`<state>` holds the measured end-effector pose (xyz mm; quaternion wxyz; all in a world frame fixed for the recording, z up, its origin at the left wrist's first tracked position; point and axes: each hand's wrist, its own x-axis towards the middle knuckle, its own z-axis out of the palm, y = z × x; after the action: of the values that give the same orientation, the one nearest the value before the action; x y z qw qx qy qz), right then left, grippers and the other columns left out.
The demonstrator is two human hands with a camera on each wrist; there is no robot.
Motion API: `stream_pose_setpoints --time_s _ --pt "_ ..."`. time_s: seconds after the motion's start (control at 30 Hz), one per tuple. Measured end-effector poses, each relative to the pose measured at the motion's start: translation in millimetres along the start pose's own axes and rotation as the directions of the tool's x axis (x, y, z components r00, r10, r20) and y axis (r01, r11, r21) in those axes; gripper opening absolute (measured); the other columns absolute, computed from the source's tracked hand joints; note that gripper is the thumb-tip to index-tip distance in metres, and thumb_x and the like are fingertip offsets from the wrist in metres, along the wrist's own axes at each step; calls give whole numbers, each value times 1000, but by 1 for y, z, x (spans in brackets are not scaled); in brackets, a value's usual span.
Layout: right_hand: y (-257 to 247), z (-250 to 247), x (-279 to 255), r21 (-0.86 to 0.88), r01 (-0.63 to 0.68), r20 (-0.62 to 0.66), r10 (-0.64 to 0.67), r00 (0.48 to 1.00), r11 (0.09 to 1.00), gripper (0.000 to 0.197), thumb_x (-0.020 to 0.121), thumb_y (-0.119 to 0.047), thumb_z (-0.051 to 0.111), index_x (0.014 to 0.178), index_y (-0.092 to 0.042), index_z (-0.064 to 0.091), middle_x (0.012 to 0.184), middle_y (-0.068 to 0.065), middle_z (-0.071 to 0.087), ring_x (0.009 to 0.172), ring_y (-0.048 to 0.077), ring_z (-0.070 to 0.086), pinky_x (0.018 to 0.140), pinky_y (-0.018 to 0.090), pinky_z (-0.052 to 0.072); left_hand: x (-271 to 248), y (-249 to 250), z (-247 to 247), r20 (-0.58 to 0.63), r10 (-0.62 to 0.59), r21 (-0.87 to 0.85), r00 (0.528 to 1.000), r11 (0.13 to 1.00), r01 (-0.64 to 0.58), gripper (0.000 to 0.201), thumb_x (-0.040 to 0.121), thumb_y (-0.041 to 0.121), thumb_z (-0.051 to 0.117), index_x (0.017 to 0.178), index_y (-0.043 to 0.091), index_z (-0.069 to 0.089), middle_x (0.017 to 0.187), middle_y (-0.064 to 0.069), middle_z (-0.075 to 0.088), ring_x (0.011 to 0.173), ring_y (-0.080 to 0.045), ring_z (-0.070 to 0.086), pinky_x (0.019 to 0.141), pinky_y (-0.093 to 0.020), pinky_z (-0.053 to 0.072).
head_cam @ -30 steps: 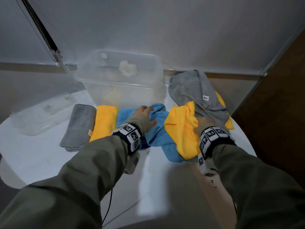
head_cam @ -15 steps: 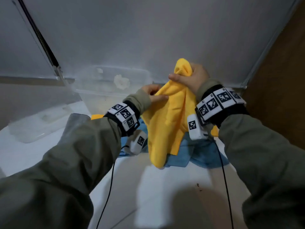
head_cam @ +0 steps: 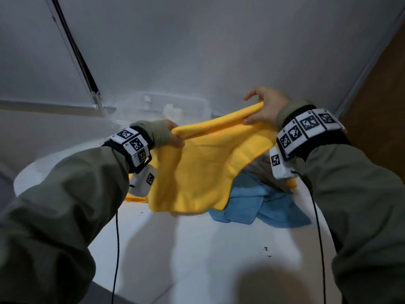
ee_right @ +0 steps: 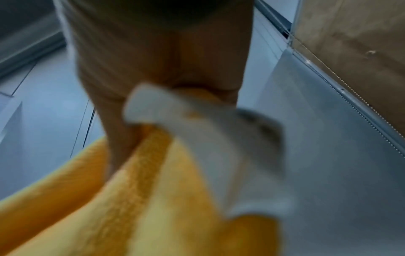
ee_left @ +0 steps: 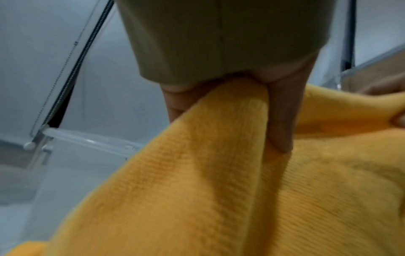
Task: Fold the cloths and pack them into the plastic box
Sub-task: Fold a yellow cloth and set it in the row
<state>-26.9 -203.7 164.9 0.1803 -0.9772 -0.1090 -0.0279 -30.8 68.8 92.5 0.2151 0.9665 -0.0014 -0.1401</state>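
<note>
Your left hand (head_cam: pixel 173 137) pinches one top corner of the yellow cloth (head_cam: pixel 203 170), thumb and fingers closed on a gathered edge, as the left wrist view confirms. Half a second ago this cloth hung bunched between both hands; its top edge is now drawn out taut between them, with the body hanging open above the white tabletop (head_cam: pixel 197 249). That change indicates the spreading step is nearly complete and the first fold can follow. Beneath the hanging cloth lies the crumpled blue cloth (head_cam: pixel 263 207), unfolded. Behind, against the wall, stands the clear plastic box (head_cam: pixel 153 104); no cloth is visible inside it. Your right hand (head_cam: pixel 263 108) pinches the opposite corner between thumb and fingers, held higher than the left, so the edge slopes upward to the right.
</note>
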Motion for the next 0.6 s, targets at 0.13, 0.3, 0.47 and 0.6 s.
stream_pose_setpoints --time_s 0.13,0.3,0.47,0.6 --pt "-3 10 -1 -51 -18 -157 10 988 999 24 83 -23 66 107 -20 65 104 11 61 105 29 56 78 28 41 -5 5 2 -240 54 -34 969 997 -64 26 77 28 71 93 15 54 95 -11 57 85 -26 51 77 -33 43" --pt "2 43 1 184 45 75 -60 995 982 26 76 -11 69 100 -21 69 91 5 61 96 22 57 81 26 43 -3 -13 35 -167 14 -216 986 975 -50 34 73 9 75 101 9 57 90 -5 56 83 -22 53 86 -38 48" --pt "22 124 -20 -28 29 690 -2 723 999 41 83 -36 66 120 -19 61 123 5 58 119 21 50 103 32 35 -15 -63 96 275 -187 -190 943 951 244 22 81 -3 62 97 12 61 87 -4 58 88 -18 55 92 -33 49" --pt "33 181 -38 -78 -293 716 258 649 953 68 92 -62 25 109 -8 64 111 9 59 117 27 48 104 34 32 -23 -75 124 346 -322 -437 881 776 455 8 88 7 58 84 1 61 71 -12 61 73 -26 58 75 -35 52"
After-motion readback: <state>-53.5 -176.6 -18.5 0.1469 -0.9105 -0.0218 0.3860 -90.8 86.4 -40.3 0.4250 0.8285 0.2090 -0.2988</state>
